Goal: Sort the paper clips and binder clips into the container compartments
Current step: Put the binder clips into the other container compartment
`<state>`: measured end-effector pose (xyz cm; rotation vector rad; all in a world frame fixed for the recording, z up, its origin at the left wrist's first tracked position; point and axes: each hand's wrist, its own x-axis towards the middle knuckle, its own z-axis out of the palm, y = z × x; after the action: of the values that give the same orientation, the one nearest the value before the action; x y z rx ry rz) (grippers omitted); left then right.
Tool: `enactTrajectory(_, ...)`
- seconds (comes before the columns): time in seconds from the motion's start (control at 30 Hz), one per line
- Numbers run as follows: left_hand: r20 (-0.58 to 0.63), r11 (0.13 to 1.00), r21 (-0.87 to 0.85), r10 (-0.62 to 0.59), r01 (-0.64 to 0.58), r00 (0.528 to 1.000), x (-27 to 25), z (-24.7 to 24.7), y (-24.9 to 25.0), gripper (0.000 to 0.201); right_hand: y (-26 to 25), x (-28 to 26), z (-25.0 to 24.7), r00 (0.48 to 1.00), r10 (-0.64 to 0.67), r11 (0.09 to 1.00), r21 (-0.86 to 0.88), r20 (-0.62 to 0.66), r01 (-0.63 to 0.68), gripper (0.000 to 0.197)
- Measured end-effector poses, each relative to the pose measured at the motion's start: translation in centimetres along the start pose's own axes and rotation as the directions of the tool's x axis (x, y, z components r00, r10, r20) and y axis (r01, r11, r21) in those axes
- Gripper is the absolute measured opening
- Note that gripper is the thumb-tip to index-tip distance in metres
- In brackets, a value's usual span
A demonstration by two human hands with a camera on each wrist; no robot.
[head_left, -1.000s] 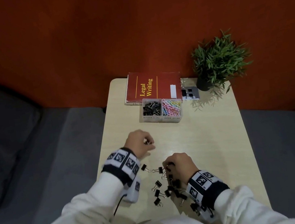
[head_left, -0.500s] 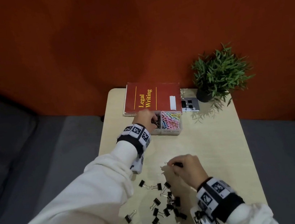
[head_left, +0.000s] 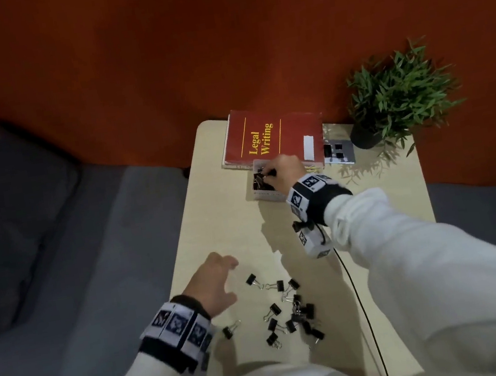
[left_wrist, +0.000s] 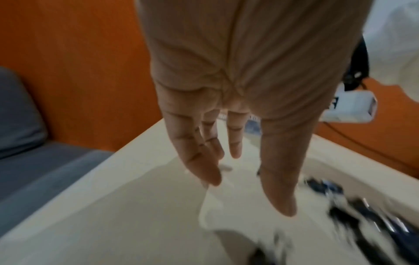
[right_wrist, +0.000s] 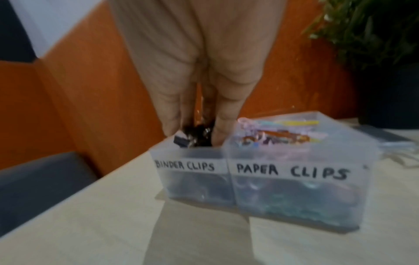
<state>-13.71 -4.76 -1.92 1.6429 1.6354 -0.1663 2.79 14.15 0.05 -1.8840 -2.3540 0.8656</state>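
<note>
A clear two-compartment container (head_left: pixel 265 197) (right_wrist: pixel 294 181) stands at the table's far end, labelled BINDER CLIPS on the left and PAPER CLIPS on the right. Coloured paper clips (right_wrist: pixel 278 132) fill the right compartment. My right hand (head_left: pixel 265 174) (right_wrist: pixel 197 129) reaches into the top of the left compartment, its fingertips pinching a black binder clip (right_wrist: pixel 192 136). Several loose black binder clips (head_left: pixel 289 309) (left_wrist: pixel 362 211) lie scattered near the table's front. My left hand (head_left: pixel 232 280) (left_wrist: pixel 247 193) hovers just left of that pile, fingers straight and spread, holding nothing.
A red book (head_left: pixel 268 140) titled Legal Writing lies behind the container. A grey panel (head_left: pixel 338 151) and a potted plant (head_left: pixel 399 96) sit at the back right. A black cable (head_left: pixel 361 299) runs along the table right of the pile. A grey sofa (head_left: pixel 57 246) borders the left edge.
My left hand came back from the container to the pile, empty. My right hand left the pile and carried a binder clip to the binder-clip compartment.
</note>
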Motion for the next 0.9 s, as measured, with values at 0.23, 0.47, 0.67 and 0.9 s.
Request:
enactTrajectory(0.23,-0.035,0.978,-0.197,-0.079,0.071,0.996,-4.3,6.6,-3.8,0.075,0.9,-7.6,0.3,0.978,-0.169,0.983,0.045,-0.119,0.175,0.036)
enactTrajectory(0.47,-0.098,0.966,-0.258,-0.015,-0.011,0.995,-2.3,6.8,-1.5,0.093,5.8,-21.6,8.8,0.912,0.077,0.99,0.078,0.404,-0.118,0.119)
enactTrajectory(0.67,-0.032,0.984,-0.098,0.145,-0.148,0.989,-0.3,5.8,0.8,0.102,5.1,-21.4,11.7,0.966,-0.002,0.995,0.096,0.258,-0.024,0.093)
enactTrajectory(0.9,-0.105,0.989,0.081,0.131,-0.123,0.986,-1.6,9.2,3.0,0.1,4.0,-19.4,11.8,0.965,-0.06,0.998,0.037,0.254,0.053,0.046)
